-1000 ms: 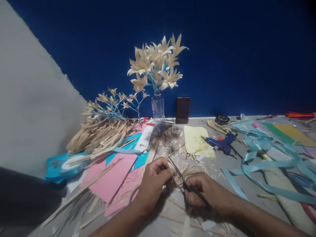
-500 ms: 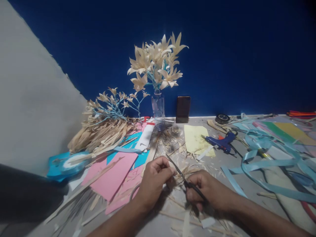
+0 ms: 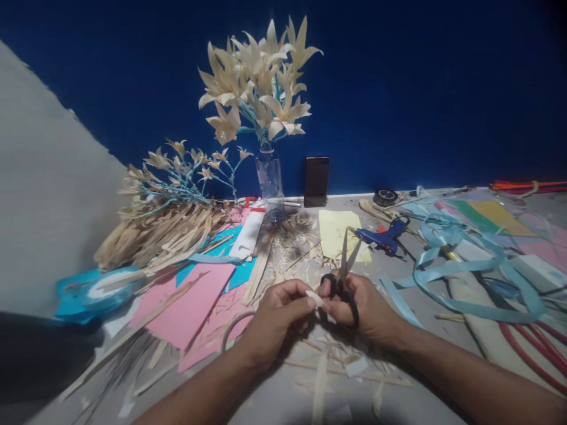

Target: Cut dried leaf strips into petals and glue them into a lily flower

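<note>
My right hand (image 3: 367, 310) grips black-handled scissors (image 3: 345, 265); their blades point up and away, slightly apart. My left hand (image 3: 277, 319) is closed in a pinch on a small pale strip of dried leaf (image 3: 315, 298), held right beside the scissor handles. Both hands hover low over a grey table (image 3: 425, 330) strewn with pale leaf trimmings (image 3: 328, 366).
Cream leaf flowers stand in a clear bottle (image 3: 269, 186) at the back, a dark phone (image 3: 316, 180) beside it. A blue glue gun (image 3: 383, 237) lies on yellow paper (image 3: 334, 233). Pink paper (image 3: 190, 301), a dried-leaf heap (image 3: 155, 236) and blue tape (image 3: 97, 289) lie left; blue ribbon (image 3: 465, 265) tangles right.
The scissors swung from pointing left toward my left hand to pointing up and away, blades parted. My right hand moved up against my left. The camera view shifted right and down.
</note>
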Demonstrator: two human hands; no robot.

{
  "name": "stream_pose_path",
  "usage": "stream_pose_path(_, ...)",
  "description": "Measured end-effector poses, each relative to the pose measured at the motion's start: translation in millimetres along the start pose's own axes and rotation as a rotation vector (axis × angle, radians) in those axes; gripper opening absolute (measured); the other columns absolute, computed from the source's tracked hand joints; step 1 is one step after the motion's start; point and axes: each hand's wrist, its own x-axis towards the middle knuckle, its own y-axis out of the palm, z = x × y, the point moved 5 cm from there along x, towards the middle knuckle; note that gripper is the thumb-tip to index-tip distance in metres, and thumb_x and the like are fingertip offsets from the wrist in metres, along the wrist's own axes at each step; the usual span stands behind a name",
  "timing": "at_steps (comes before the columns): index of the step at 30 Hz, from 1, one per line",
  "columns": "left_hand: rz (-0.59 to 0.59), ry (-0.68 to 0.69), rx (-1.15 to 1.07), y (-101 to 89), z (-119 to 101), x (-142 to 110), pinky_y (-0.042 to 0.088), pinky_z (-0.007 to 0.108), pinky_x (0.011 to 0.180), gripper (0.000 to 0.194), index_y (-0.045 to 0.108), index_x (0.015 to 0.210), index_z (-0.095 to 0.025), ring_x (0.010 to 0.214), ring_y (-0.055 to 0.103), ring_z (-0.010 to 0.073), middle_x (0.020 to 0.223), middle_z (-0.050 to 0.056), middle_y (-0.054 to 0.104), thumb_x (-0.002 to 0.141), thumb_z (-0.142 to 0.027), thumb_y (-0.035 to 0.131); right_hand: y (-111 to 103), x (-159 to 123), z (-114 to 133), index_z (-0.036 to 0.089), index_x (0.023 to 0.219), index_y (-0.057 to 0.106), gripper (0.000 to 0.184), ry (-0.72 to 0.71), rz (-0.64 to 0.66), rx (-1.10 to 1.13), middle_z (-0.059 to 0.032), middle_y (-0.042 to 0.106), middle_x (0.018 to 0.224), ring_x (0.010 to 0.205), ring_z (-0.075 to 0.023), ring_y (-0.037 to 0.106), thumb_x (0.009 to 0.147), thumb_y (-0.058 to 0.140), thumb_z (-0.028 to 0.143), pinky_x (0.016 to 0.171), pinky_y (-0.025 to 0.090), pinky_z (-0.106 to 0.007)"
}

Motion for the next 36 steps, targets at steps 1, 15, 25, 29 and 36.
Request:
stream_pose_path(1,0.02,-0.011,-0.013,1.0,1,0,0.028,0.024,0.048,0.022,0.062,0.071,-0.017,0.045,0.041,0.0086,0.05,-0.004,0.051,0.072,-0.031,0.078,0,0,1,0.017,0.08,0.059,0.033,-0.008,0.011,-0.024,0.005,0.053,0.065,0.057,-0.0094,0.043,0.064,0.083,0.031,0.054,0.037,-0.023)
stream_pose_path(15,0.137,-0.143,-0.286,13.1,10,-3,0.028,0.023,0.051,0.029,0.059,0.072,-0.017,0.047,0.039,0.0072,0.052,-0.004,0.049,0.068,-0.026,0.086,3,3,1,0.016,0.079,0.059,0.042,0.009,0.116,0.14,0.0025,0.056,0.068,0.06,-0.0106,0.046,0.06,0.089,0.039,0.057,0.035,-0.023)
stream_pose_path(25,0.076,-0.114,-0.284,6.5,7,-2,0.029,0.022,0.049,0.028,0.059,0.07,-0.017,0.046,0.039,0.0075,0.05,-0.004,0.049,0.069,-0.029,0.084,2,4,3,0.017,0.081,0.061,0.042,0.002,0.088,0.141,0.0017,0.058,0.07,0.059,-0.0107,0.045,0.058,0.088,0.04,0.054,0.033,-0.023)
stream_pose_path(29,0.021,-0.104,-0.228,4.3,8,-1,0.031,0.023,0.048,0.028,0.06,0.065,-0.016,0.044,0.04,0.0079,0.05,-0.003,0.051,0.067,-0.031,0.083,0,6,3,0.016,0.075,0.059,0.04,-0.016,0.039,0.078,0.0034,0.053,0.063,0.058,-0.0106,0.044,0.06,0.087,0.04,0.054,0.034,-0.023)
stream_pose_path(36,-0.275,0.163,0.265,-21.6,-58,35,0.025,0.022,0.047,0.024,0.066,0.064,-0.015,0.043,0.037,0.0074,0.045,-0.005,0.048,0.066,-0.033,0.082,-18,13,7,0.016,0.082,0.059,0.041,0.002,-0.056,0.268,0.0065,0.047,0.057,0.049,-0.0079,0.036,0.062,0.085,0.042,0.047,0.026,-0.022)
